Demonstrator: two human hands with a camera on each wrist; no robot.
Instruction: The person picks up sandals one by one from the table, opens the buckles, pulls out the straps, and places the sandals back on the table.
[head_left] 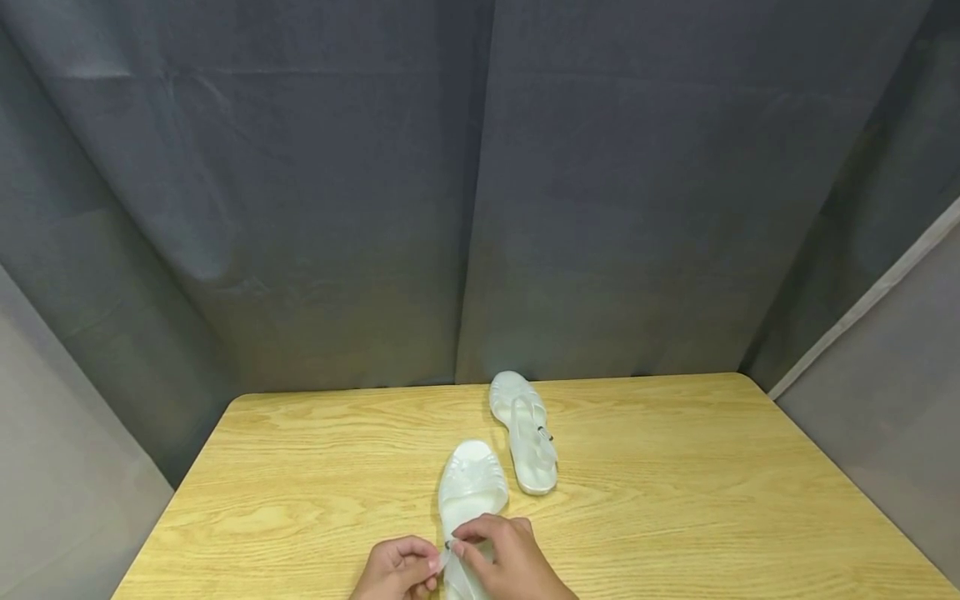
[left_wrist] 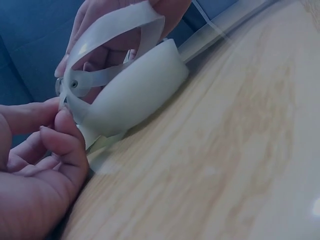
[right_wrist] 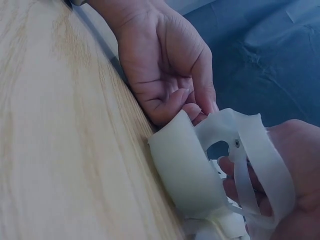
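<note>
A translucent white jelly sandal (head_left: 471, 483) lies on the table near the front edge, toe pointing away. My left hand (head_left: 397, 571) is at its left side, thumb and forefinger pinching the ankle strap (left_wrist: 76, 106). Over the heel part, my right hand (head_left: 513, 560) pinches the strap from the other side, beside a small dark buckle (head_left: 448, 544). The strap stands up in a loop over the heel (right_wrist: 182, 162) in the right wrist view, and a small metal-rimmed hole (right_wrist: 237, 143) shows in it. Right fingertips are partly hidden behind the strap.
A matching white sandal (head_left: 534, 467) lies farther back to the right, its strap fastened with a dark buckle. The wooden table (head_left: 712, 492) has rounded back corners. Grey curtains (head_left: 315, 208) hang behind and at both sides.
</note>
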